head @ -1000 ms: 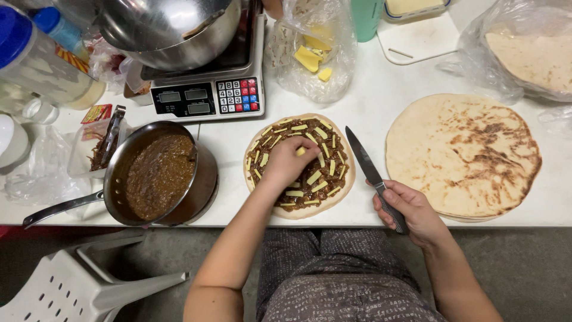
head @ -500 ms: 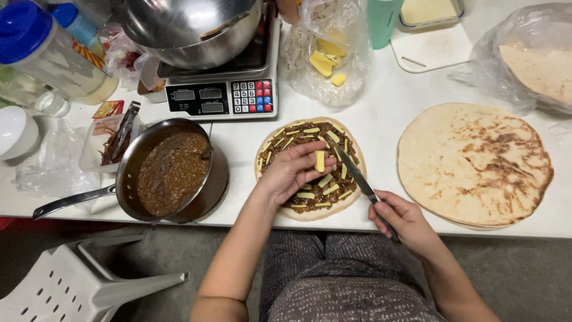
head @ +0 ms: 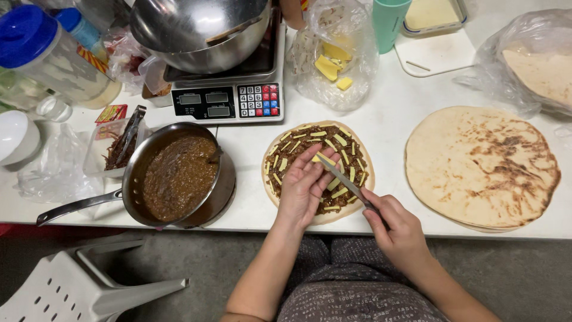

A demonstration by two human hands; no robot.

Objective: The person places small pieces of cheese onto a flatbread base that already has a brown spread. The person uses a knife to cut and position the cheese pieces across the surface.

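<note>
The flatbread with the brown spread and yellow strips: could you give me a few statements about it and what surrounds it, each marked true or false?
1. The right hand holds a knife whose blade lies over the topped flatbread. True.
2. The left hand grips the pan's handle. False: it rests on the topped flatbread, fingers by the knife tip.
3. The pan of brown sauce sits left of the topped flatbread. True.
4. The plain flatbread on the right is covered with yellow strips. False: it is bare, with browned patches.
5. A metal bowl stands on the scale. True.
</note>
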